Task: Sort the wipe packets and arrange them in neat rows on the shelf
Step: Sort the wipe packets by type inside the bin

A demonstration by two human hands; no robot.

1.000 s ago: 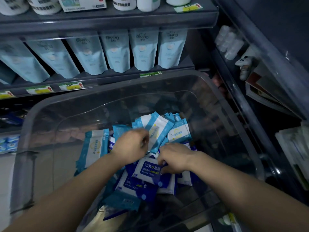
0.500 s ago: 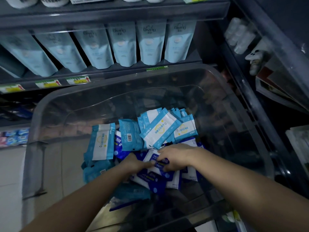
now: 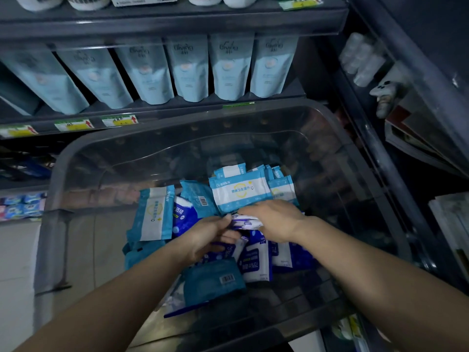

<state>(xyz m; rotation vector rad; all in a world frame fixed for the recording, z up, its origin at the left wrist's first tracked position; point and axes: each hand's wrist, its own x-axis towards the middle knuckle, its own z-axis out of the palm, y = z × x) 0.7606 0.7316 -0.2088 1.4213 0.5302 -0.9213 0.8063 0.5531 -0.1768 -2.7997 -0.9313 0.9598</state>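
Note:
A clear plastic bin (image 3: pixel 76 153) holds a loose pile of wipe packets. Light blue packets (image 3: pixel 241 193) lie at the back and left, dark blue alcohol wipe packets (image 3: pixel 255 260) at the front. My right hand (image 3: pixel 274 221) grips a dark blue and white packet (image 3: pixel 245 221) lifted edge-on above the pile. My left hand (image 3: pixel 208 237) pinches that packet's left end, palm facing right. Both hands meet over the middle of the pile.
Behind the bin a dark shelf (image 3: pixel 157 110) carries a row of pale blue standing pouches (image 3: pixel 190 67). A higher shelf holds white bottles. Price tags (image 3: pixel 73 124) line the shelf edge. Another dark rack (image 3: pixel 380 138) stands to the right.
The dark blue packet has come up off the pile, turned on edge between both hands. My left hand moved from lying on the pile to pinching its end. The camera tilted slightly.

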